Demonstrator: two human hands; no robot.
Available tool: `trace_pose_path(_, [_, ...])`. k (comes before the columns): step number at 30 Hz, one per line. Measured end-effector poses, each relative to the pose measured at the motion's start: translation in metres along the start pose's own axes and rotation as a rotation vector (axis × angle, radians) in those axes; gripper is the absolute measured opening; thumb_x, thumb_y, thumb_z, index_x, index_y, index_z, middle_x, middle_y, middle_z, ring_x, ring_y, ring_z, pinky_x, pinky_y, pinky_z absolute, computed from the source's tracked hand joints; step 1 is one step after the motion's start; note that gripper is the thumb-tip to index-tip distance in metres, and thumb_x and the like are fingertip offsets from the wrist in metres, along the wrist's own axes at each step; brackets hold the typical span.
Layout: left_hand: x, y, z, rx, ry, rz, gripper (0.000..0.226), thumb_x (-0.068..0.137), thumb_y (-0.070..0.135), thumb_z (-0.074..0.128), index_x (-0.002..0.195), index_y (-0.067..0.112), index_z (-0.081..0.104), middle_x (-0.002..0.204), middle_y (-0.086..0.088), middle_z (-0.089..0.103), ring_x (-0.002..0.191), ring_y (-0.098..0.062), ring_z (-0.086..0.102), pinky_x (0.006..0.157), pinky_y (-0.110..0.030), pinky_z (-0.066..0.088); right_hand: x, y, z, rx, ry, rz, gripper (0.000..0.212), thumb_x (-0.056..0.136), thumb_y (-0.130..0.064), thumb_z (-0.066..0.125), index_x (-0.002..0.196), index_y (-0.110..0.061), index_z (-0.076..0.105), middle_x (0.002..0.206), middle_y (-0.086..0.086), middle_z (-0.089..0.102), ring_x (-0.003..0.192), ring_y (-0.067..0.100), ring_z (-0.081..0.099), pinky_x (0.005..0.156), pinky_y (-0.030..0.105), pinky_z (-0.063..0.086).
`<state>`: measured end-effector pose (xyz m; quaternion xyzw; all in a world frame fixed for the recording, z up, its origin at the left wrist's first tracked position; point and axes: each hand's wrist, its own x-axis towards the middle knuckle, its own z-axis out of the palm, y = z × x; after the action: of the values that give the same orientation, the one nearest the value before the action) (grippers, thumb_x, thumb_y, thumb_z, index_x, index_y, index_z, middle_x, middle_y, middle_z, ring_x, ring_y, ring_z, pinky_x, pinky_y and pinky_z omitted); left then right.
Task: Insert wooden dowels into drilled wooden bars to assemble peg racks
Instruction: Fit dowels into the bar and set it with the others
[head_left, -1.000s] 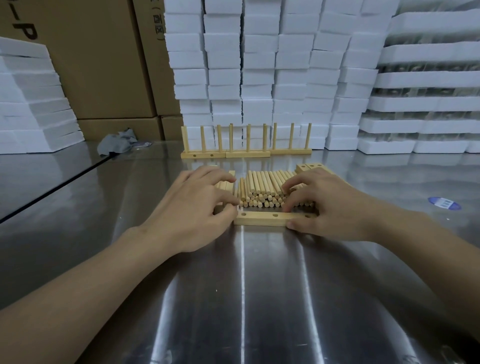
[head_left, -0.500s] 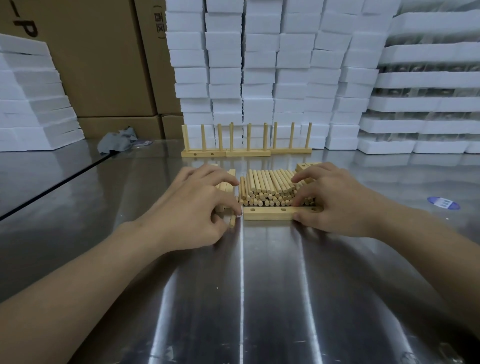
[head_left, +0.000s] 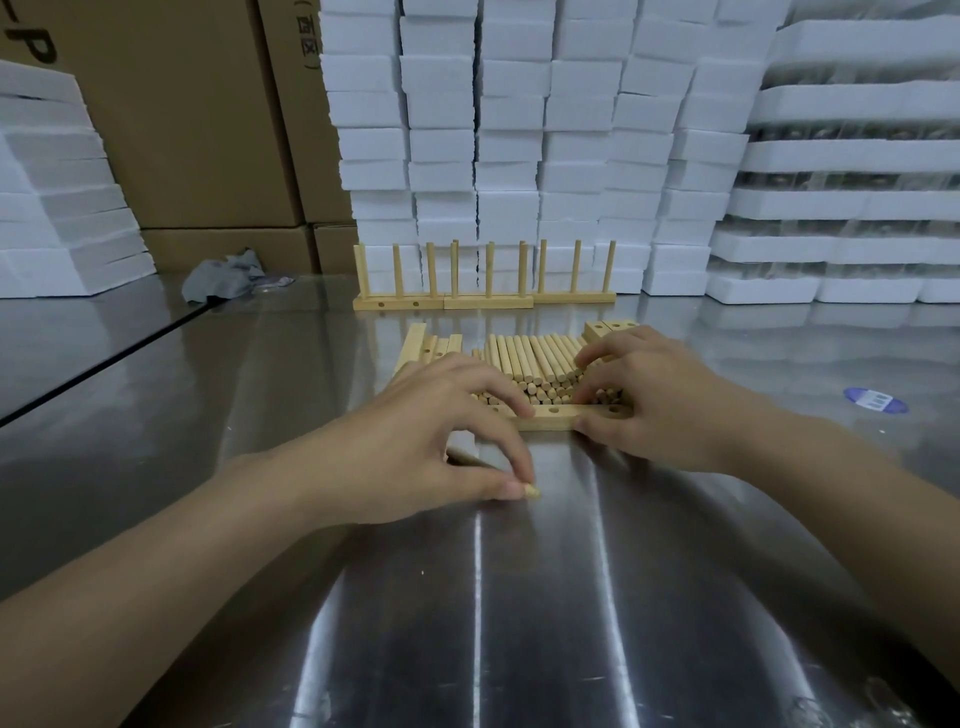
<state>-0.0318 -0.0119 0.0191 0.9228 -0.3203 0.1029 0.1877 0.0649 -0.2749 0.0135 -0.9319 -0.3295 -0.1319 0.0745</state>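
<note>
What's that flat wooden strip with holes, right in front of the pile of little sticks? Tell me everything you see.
The drilled bar is a pale, square-edged wooden strip lying flat on the shiny metal table, crosswise along the near ends of the dowel pile. Round holes show in its top face, all empty. The right hand grips its right end; fingers of the left hand hide its left end.

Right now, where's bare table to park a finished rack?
Free: near steel table between the forearms; left, from grey rag to spare bars; right, around blue sticker. Crowded: centre, left hand pinching a dowel, right hand on drilled bar, dowel pile, finished racks behind.
</note>
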Motion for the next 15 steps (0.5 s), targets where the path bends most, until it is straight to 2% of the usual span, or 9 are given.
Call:
trace_pose_path(1, [0.001, 0.002, 0.001, -0.071, 0.045, -0.013, 0.012, 0.092, 0.053, 0.073, 0.101, 0.048, 0.079, 0.127, 0.028, 0.06, 0.136, -0.002, 0.046, 0.118, -0.038, 0.03, 0.0, -0.001, 0.001, -0.005, 0.006, -0.007, 0.032, 0.094, -0.054, 0.065, 0.119, -0.037, 0.076, 0.144, -0.011, 0.054, 0.139, 0.015, 0.038, 0.114, 0.036, 0.031])
trace_pose_path(3, [0.005, 0.003, 0.003, -0.233, 0.187, -0.051, 0.011, 0.095, 0.043, 0.073, 0.105, 0.041, 0.078, 0.115, 0.023, 0.068, 0.121, -0.003, 0.059, 0.104, -0.037, 0.045, 0.001, -0.003, 0.004, -0.021, 0.026, -0.02, 0.034, 0.094, -0.056, 0.065, 0.119, -0.037, 0.076, 0.145, -0.011, 0.053, 0.14, 0.016, 0.038, 0.113, 0.035, 0.03])
trace_pose_path(5, [0.007, 0.001, 0.002, -0.33, 0.352, -0.088, 0.009, 0.098, 0.033, 0.074, 0.106, 0.034, 0.078, 0.107, 0.02, 0.073, 0.109, -0.002, 0.065, 0.09, -0.027, 0.046, 0.001, -0.005, 0.005, -0.029, 0.051, -0.019, 0.034, 0.093, -0.058, 0.066, 0.12, -0.039, 0.075, 0.149, -0.011, 0.05, 0.143, 0.015, 0.035, 0.114, 0.035, 0.028])
trace_pose_path(8, [0.008, -0.002, 0.001, -0.424, 0.524, -0.153, 0.009, 0.098, 0.028, 0.073, 0.104, 0.031, 0.078, 0.101, 0.017, 0.076, 0.095, 0.002, 0.068, 0.077, -0.012, 0.048, 0.001, -0.008, 0.005, -0.025, 0.091, -0.004, 0.032, 0.09, -0.059, 0.07, 0.116, -0.04, 0.075, 0.148, -0.012, 0.05, 0.143, 0.015, 0.034, 0.114, 0.038, 0.028])
trace_pose_path(9, [0.008, -0.003, 0.001, -0.472, 0.558, -0.186, 0.009, 0.097, 0.028, 0.073, 0.103, 0.031, 0.078, 0.1, 0.016, 0.077, 0.094, 0.001, 0.069, 0.076, -0.013, 0.051, 0.001, -0.009, 0.005, -0.02, 0.103, 0.005, 0.03, 0.09, -0.059, 0.071, 0.112, -0.039, 0.075, 0.147, -0.012, 0.05, 0.142, 0.015, 0.035, 0.114, 0.038, 0.029])
trace_pose_path(12, [0.01, -0.004, 0.003, -0.611, 0.612, -0.26, 0.01, 0.097, 0.023, 0.074, 0.105, 0.027, 0.079, 0.101, 0.01, 0.08, 0.098, -0.008, 0.073, 0.085, -0.018, 0.057, 0.002, -0.011, 0.006, -0.025, 0.118, 0.04, 0.028, 0.089, -0.059, 0.071, 0.107, -0.038, 0.075, 0.145, -0.011, 0.052, 0.14, 0.015, 0.037, 0.111, 0.038, 0.03])
trace_pose_path(15, [0.011, -0.004, 0.006, -0.7, 0.616, -0.302, 0.012, 0.098, 0.02, 0.072, 0.108, 0.025, 0.079, 0.1, 0.008, 0.081, 0.095, -0.007, 0.076, 0.081, -0.013, 0.055, 0.002, -0.014, 0.008, -0.06, 0.131, 0.065, 0.028, 0.09, -0.059, 0.071, 0.106, -0.037, 0.074, 0.144, -0.01, 0.054, 0.138, 0.016, 0.04, 0.111, 0.04, 0.034])
